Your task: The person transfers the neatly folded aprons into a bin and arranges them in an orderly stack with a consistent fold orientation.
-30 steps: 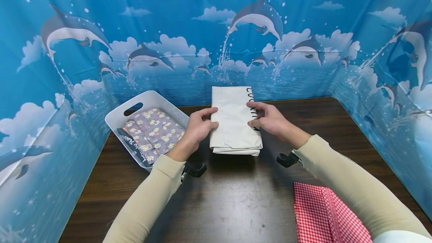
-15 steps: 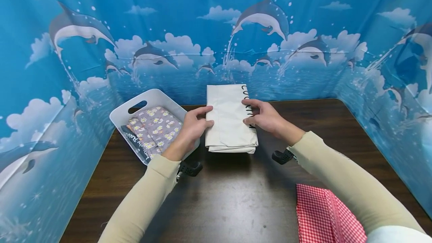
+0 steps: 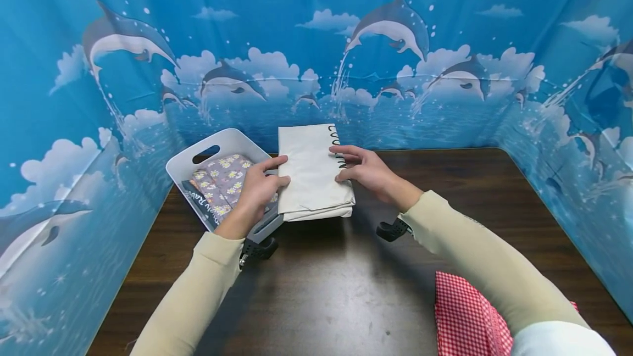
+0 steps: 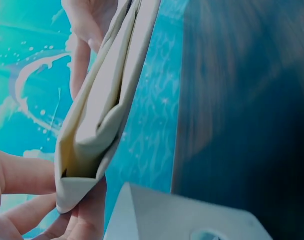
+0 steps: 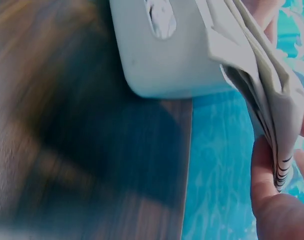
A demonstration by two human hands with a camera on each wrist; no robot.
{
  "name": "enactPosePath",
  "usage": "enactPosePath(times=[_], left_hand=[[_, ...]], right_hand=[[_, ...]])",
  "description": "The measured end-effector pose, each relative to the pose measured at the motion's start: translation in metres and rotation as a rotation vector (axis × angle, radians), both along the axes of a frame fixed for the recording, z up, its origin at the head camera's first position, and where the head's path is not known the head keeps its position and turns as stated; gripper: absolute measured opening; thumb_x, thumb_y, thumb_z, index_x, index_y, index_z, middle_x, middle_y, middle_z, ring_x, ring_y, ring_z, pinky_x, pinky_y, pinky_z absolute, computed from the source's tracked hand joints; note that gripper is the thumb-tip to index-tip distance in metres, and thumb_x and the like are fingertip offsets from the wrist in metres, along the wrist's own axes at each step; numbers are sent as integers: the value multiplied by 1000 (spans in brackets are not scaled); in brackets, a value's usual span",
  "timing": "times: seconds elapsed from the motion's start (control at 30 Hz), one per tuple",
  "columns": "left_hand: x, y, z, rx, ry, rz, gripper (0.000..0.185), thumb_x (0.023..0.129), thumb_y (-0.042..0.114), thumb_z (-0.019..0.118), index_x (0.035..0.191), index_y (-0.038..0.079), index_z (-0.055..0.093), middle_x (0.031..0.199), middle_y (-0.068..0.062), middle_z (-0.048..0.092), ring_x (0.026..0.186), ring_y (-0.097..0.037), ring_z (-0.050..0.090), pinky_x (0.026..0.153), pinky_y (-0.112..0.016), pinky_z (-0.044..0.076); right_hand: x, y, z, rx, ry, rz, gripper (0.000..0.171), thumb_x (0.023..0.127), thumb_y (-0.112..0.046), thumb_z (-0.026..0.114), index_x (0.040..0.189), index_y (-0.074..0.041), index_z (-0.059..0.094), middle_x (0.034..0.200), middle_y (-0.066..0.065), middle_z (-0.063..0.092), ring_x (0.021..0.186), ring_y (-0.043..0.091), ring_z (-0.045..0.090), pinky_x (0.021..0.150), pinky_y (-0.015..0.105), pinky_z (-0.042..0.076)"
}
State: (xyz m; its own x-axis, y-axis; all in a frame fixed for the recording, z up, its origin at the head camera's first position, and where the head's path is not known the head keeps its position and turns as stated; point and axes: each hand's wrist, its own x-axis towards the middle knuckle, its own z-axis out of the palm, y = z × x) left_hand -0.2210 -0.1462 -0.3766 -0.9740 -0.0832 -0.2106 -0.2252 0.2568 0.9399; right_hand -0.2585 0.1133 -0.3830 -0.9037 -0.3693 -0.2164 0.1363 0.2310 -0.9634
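Observation:
A folded white cloth (image 3: 311, 174) with black lettering along one edge hangs in the air above the dark wooden table (image 3: 346, 290), partly over the white basket (image 3: 217, 144). My left hand (image 3: 257, 191) grips its left edge, thumb on top and fingers underneath. My right hand (image 3: 363, 172) pinches its right edge the same way. The left wrist view shows the cloth's folded layers (image 4: 102, 115) edge-on between fingers (image 4: 22, 175). In the right wrist view the cloth (image 5: 261, 75) overlaps the basket (image 5: 166, 55).
The basket holds folded purple cloths with daisies (image 3: 225, 180) and a dark lettered one (image 3: 200, 205). A red-and-white checked cloth (image 3: 467, 320) lies at the table's front right. Blue dolphin-print curtains (image 3: 316, 43) wall in the table on three sides.
Both hands have carried the white cloth to the left, from the table's middle to partly over the basket. The checked cloth has not moved.

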Motion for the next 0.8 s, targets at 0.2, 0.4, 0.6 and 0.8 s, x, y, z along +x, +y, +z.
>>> enactPosePath(times=[0.2,0.4,0.6,0.8], left_hand=[[7,-18,1,18,-3,54,59,102,-1,60,160,12,53,163,-22,45,131,-33,55,107,-44,53],[11,-26,3,16,10,117,60,100,-6,59,158,10,54,165,-21,43,143,-35,47,117,-49,48],[15,-35,5,30,8,175,61,100,-8,58,159,11,54,177,-13,31,151,-36,43,120,-52,46],[21,-46,6,46,-8,213,60,102,-6,58,160,12,53,170,-19,39,140,-37,53,119,-54,48]], right_hand=[[1,-22,-2,-12,-1,22,67,90,-3,76,152,-23,63,168,8,45,156,31,39,126,56,38],[1,-37,0,-31,-9,67,68,90,-4,77,154,-21,60,167,7,46,152,31,43,122,57,43],[2,-48,-1,2,-12,158,72,93,-10,78,159,-24,52,170,6,37,125,27,52,92,41,56],[4,-57,-1,22,-21,254,82,95,-6,76,166,-28,40,174,7,26,67,23,51,71,32,55]])
